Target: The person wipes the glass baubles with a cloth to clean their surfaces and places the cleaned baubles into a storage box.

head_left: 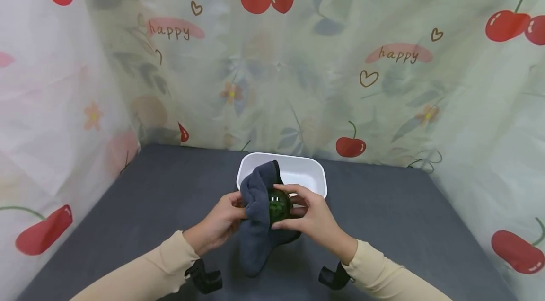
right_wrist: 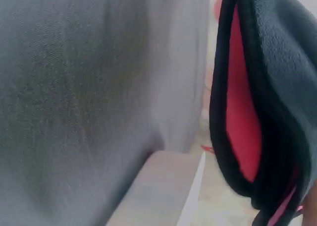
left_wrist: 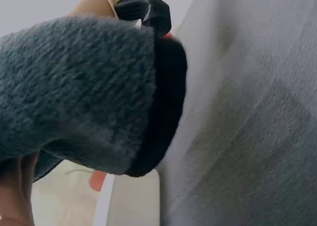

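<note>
A fuzzy grey-blue cloth [head_left: 257, 225] with black edging hangs folded in front of me; the right wrist view shows its red-pink underside [right_wrist: 242, 112]. My left hand [head_left: 221, 220] pinches the cloth at its left side, thumb in front. On the right, my right hand [head_left: 315, 216] grips a round, glossy, dark green object [head_left: 278, 205], with thumb below and fingers above and behind. That object's left side lies against the cloth, which partly covers it. Its exact kind cannot be told. In the left wrist view the cloth [left_wrist: 79, 87] hides most of the hand.
Just behind the hands, a white rectangular tub [head_left: 304, 171] stands on the dark grey table [head_left: 383, 225]. Its near side is partly hidden by the cloth and hands. A cherry-patterned curtain [head_left: 276, 78] encloses the back and both sides.
</note>
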A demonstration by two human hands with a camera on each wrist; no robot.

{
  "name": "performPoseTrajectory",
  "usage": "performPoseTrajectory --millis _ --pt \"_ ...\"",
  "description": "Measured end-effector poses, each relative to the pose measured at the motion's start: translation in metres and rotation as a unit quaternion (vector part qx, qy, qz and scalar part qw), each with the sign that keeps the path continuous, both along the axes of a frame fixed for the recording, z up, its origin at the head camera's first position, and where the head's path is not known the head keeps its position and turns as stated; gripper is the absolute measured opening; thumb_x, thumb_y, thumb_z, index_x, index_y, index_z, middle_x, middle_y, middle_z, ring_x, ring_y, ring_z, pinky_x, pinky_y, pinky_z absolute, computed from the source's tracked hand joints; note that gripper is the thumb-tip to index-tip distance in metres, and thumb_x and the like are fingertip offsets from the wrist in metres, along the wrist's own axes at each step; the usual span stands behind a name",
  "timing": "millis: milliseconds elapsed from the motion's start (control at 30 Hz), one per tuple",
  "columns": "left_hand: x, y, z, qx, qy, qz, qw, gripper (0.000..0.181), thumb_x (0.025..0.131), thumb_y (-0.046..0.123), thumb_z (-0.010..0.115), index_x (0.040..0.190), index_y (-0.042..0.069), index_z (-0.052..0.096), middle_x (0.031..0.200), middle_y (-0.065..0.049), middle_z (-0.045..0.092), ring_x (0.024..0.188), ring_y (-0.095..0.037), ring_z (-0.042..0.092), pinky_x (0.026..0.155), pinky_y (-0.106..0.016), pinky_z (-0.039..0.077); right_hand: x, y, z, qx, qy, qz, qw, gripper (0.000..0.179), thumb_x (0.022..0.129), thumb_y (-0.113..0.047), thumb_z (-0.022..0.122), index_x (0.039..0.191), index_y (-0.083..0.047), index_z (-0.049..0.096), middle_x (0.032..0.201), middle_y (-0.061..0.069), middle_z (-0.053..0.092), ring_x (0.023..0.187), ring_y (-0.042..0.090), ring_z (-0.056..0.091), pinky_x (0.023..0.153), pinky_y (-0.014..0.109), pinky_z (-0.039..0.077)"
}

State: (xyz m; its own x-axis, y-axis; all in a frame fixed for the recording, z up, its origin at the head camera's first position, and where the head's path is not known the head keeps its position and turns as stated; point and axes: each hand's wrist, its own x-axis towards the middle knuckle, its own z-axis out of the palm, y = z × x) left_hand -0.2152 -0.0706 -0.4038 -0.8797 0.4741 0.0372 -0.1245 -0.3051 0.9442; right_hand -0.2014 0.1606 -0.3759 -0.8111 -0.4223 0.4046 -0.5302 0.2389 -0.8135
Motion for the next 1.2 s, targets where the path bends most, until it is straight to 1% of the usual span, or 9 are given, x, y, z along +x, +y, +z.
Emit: performPoseTrajectory --millis 133,267,333,433,567,800,1033,1100,1200 --pt "-0.002 0.002 0.000 -0.007 0.023 -0.013 0.9996 0.043 0.083 -0.004 0.065 0.125 -0.002 0.057 0.100 0.001 0.069 0.088 -0.009 0.066 0.074 -0.024 0.056 0.000 -0.002 0.001 0.074 0.081 -0.043 0.9930 0.072 0.064 -0.012 0.090 0.129 -0.017 0.061 0.124 0.002 0.058 0.108 0.014 0.061 0.084 0.027 0.056" --pt "-0.003 0.003 0.000 -0.051 0.038 0.014 0.9979 0.055 0.080 0.002 0.074 0.130 -0.009 0.054 0.101 0.000 0.071 0.091 -0.013 0.068 0.075 -0.028 0.057 0.002 -0.001 0.000 0.169 0.209 -0.081 0.9598 0.070 0.061 -0.012 0.092 0.124 -0.014 0.061 0.118 -0.001 0.059 0.107 0.013 0.061 0.083 0.023 0.055" --pt "-0.002 0.003 0.000 -0.065 0.047 0.029 0.9964 0.052 0.079 0.000 0.074 0.127 -0.009 0.057 0.098 0.001 0.071 0.087 -0.012 0.068 0.072 -0.029 0.057 0.002 0.000 -0.001 0.153 0.186 -0.071 0.9679 0.069 0.062 -0.011 0.091 0.123 -0.014 0.061 0.117 0.000 0.061 0.102 0.013 0.064 0.081 0.021 0.055" --pt "-0.002 0.003 0.001 -0.068 0.067 0.044 0.9945 0.044 0.078 -0.004 0.071 0.121 -0.007 0.062 0.094 0.002 0.070 0.083 -0.011 0.066 0.069 -0.028 0.057 0.001 0.001 -0.001 0.066 0.041 -0.059 0.9952 0.064 0.065 -0.011 0.090 0.122 -0.019 0.062 0.117 0.002 0.062 0.093 0.015 0.067 0.079 0.022 0.056" --pt "-0.003 0.004 0.004 -0.062 0.071 0.045 0.9945 0.045 0.078 -0.003 0.071 0.122 -0.006 0.061 0.095 0.002 0.068 0.084 -0.010 0.064 0.070 -0.027 0.056 0.000 0.001 0.000 -0.002 -0.095 -0.057 0.9939 0.060 0.070 -0.011 0.086 0.124 -0.018 0.061 0.119 0.008 0.061 0.088 0.019 0.067 0.077 0.026 0.056" --pt "-0.002 0.007 0.003 -0.066 0.036 0.021 0.9970 0.059 0.079 0.005 0.077 0.131 -0.009 0.053 0.103 0.000 0.069 0.090 -0.012 0.066 0.076 -0.029 0.057 0.000 -0.001 0.010 0.158 0.030 -0.075 0.9841 0.059 0.065 -0.017 0.090 0.116 -0.019 0.062 0.110 -0.004 0.066 0.091 0.011 0.067 0.077 0.023 0.056" --pt "-0.002 0.007 -0.001 0.015 0.000 0.005 0.9999 0.032 0.083 -0.008 0.061 0.114 -0.001 0.059 0.094 0.002 0.068 0.084 -0.007 0.066 0.074 -0.021 0.055 0.000 0.006 0.004 -0.039 -0.109 -0.003 0.9933 0.064 0.067 -0.005 0.087 0.125 -0.010 0.059 0.121 0.011 0.058 0.090 0.016 0.066 0.079 0.028 0.057" --pt "-0.001 0.009 0.000 0.037 -0.004 -0.003 0.9993 0.038 0.085 -0.009 0.059 0.122 -0.002 0.054 0.098 0.002 0.068 0.088 -0.007 0.065 0.076 -0.020 0.054 0.001 0.005 0.001 -0.068 -0.093 0.007 0.9933 0.068 0.068 -0.004 0.086 0.129 -0.009 0.057 0.124 0.012 0.054 0.097 0.017 0.064 0.083 0.030 0.057" --pt "-0.001 0.012 0.003 0.028 -0.006 -0.004 0.9996 0.051 0.086 -0.004 0.062 0.134 -0.006 0.047 0.103 0.001 0.068 0.088 -0.007 0.066 0.074 -0.020 0.055 0.002 0.004 -0.002 0.009 0.032 -0.032 0.9989 0.071 0.068 -0.011 0.088 0.132 -0.014 0.056 0.127 0.005 0.055 0.108 0.016 0.061 0.090 0.032 0.054"
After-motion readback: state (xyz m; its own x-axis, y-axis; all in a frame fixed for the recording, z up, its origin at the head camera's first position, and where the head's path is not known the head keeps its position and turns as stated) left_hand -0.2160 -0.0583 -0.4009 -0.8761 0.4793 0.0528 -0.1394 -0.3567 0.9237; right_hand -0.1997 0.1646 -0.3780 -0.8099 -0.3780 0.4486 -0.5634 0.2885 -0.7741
